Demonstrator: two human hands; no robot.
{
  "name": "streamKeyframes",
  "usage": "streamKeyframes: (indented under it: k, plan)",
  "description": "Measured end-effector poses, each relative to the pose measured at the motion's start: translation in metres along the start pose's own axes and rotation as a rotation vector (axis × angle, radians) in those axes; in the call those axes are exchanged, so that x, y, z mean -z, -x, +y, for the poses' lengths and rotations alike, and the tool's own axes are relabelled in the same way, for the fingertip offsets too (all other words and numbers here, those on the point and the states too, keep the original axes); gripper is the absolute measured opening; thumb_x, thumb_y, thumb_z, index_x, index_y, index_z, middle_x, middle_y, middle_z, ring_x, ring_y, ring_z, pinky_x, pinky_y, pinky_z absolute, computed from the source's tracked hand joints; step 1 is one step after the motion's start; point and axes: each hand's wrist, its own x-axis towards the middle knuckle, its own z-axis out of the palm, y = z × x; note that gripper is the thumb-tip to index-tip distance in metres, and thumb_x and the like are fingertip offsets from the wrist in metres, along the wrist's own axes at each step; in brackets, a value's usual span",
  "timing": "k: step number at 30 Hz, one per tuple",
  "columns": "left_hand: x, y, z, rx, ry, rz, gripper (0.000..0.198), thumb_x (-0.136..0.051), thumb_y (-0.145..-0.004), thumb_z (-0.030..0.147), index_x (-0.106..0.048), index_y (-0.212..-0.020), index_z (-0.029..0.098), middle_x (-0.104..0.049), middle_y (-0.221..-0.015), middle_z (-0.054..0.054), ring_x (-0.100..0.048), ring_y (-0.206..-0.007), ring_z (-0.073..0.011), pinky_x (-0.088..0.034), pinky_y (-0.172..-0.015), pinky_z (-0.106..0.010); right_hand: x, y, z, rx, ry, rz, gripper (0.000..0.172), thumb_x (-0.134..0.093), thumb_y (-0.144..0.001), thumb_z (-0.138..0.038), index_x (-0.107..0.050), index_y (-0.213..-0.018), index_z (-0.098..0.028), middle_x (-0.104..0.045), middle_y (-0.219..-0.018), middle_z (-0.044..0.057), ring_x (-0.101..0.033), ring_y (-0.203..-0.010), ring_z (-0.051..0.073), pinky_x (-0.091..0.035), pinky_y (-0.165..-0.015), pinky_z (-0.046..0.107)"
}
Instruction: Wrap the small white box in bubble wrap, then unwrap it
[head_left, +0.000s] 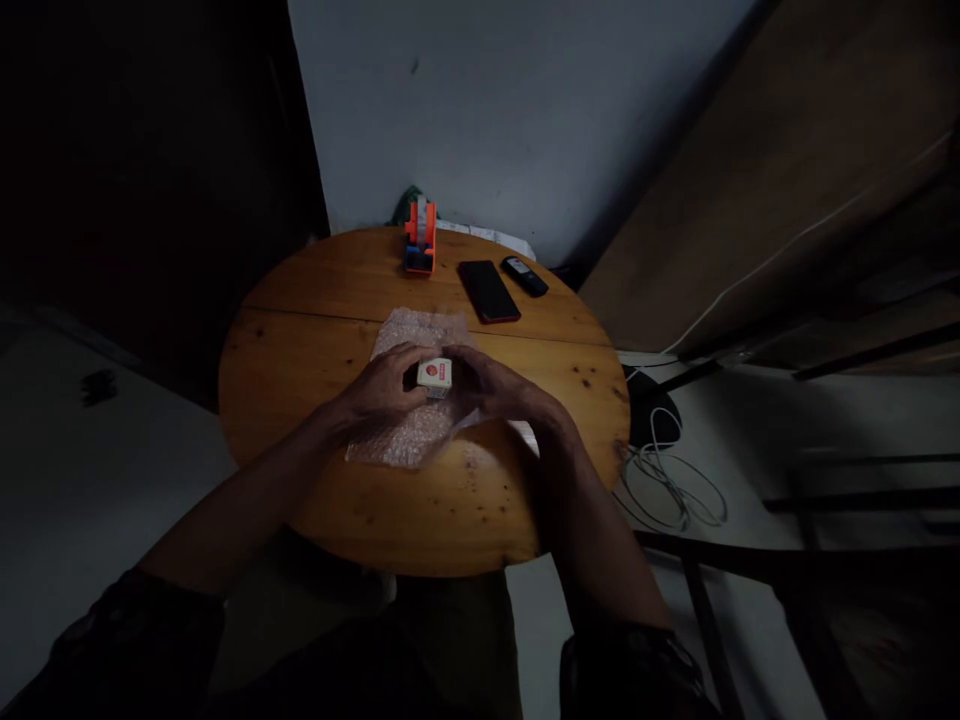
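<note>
Left hand [386,388] has a small box [434,375] held between thumb and fingers, so it's sitting right between the two hands. Right hand [501,390] is curled just beside it, honestly can't tell if it's gripping anything. Bubble wrap [394,435] is spread under both. Beyond the hands on the table [300,365]: tape dispenser [421,240] and a phone [489,291].

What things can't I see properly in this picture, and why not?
Head view: the small print on the little box is too small to read.
Head view: part of the bubble wrap is hidden behind the left hand and right hand.
Head view: the right hand's fingertips are hard to make out in shadow.
Head view: the left sleeve is cut off by the bottom edge.
</note>
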Motion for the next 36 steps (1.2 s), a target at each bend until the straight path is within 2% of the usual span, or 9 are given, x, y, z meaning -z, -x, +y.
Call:
streamKeyframes:
  k: [4, 9, 17, 26, 31, 34, 36]
  plan:
    - [0.001, 0.0, 0.0, -0.016, 0.02, -0.012, 0.051, -0.058, -0.071, 0.014, -0.064, -0.121, 0.018, -0.068, -0.12, -0.008, -0.063, -0.112, -0.0238, -0.05, -0.1, -0.04, 0.004, 0.004, 0.002, 0.02, 0.138, -0.024, 0.082, -0.084, -0.062, -0.024, -0.054, -0.138, -0.021, -0.057, -0.141, 0.014, -0.053, -0.131, 0.033, -0.039, -0.114, 0.055]
    - [0.0, 0.001, 0.001, -0.008, -0.003, -0.009, 0.055, -0.058, -0.067, 0.012, -0.064, -0.121, 0.016, -0.069, -0.117, -0.009, -0.064, -0.111, -0.0246, -0.051, -0.099, -0.04, 0.003, 0.004, 0.007, 0.029, 0.222, -0.016, 0.077, -0.077, -0.066, -0.016, -0.053, -0.139, -0.019, -0.059, -0.139, 0.015, -0.056, -0.127, 0.031, -0.042, -0.111, 0.052]
    - [-0.007, 0.003, 0.003, -0.014, -0.042, 0.032, 0.05, -0.059, -0.069, 0.013, -0.064, -0.119, 0.017, -0.07, -0.116, -0.007, -0.065, -0.108, -0.0242, -0.052, -0.096, -0.038, 0.001, 0.003, 0.004, 0.033, 0.263, -0.006, 0.075, -0.075, -0.067, -0.015, -0.054, -0.139, -0.019, -0.06, -0.139, 0.014, -0.056, -0.127, 0.031, -0.042, -0.11, 0.05]
    - [-0.001, 0.001, -0.003, -0.074, -0.026, -0.01, 0.052, -0.06, -0.069, 0.014, -0.064, -0.121, 0.019, -0.069, -0.116, -0.007, -0.065, -0.108, -0.0242, -0.052, -0.097, -0.038, 0.002, 0.002, -0.011, 0.005, 0.282, 0.014, 0.056, -0.066, -0.073, -0.014, -0.059, -0.128, -0.015, -0.067, -0.122, 0.012, -0.064, -0.108, 0.025, -0.05, -0.095, 0.04]
    - [0.009, 0.002, -0.002, -0.072, 0.003, 0.083, 0.052, -0.06, -0.071, 0.019, -0.063, -0.122, 0.018, -0.065, -0.119, -0.009, -0.063, -0.108, -0.0248, -0.054, -0.094, -0.04, 0.005, 0.004, -0.019, 0.022, 0.205, -0.027, 0.054, -0.067, -0.073, -0.016, -0.059, -0.126, -0.018, -0.067, -0.121, 0.01, -0.063, -0.107, 0.025, -0.049, -0.096, 0.042]
    - [0.014, 0.004, 0.0, -0.027, -0.003, 0.161, 0.04, -0.059, -0.072, 0.024, -0.066, -0.111, 0.017, -0.066, -0.108, -0.007, -0.064, -0.1, -0.0233, -0.055, -0.088, -0.037, 0.007, 0.007, -0.025, 0.048, 0.056, -0.078, 0.063, -0.071, -0.071, -0.02, -0.055, -0.132, -0.02, -0.061, -0.132, 0.01, -0.059, -0.116, 0.026, -0.047, -0.101, 0.042]
    - [0.016, 0.004, 0.002, 0.019, -0.013, 0.202, 0.032, -0.058, -0.074, 0.028, -0.067, -0.102, 0.017, -0.066, -0.101, -0.006, -0.064, -0.093, -0.0215, -0.055, -0.08, -0.034, 0.006, 0.008, -0.028, 0.035, -0.016, -0.082, 0.068, -0.075, -0.07, -0.026, -0.052, -0.134, -0.02, -0.059, -0.131, 0.009, -0.058, -0.115, 0.025, -0.048, -0.099, 0.041]
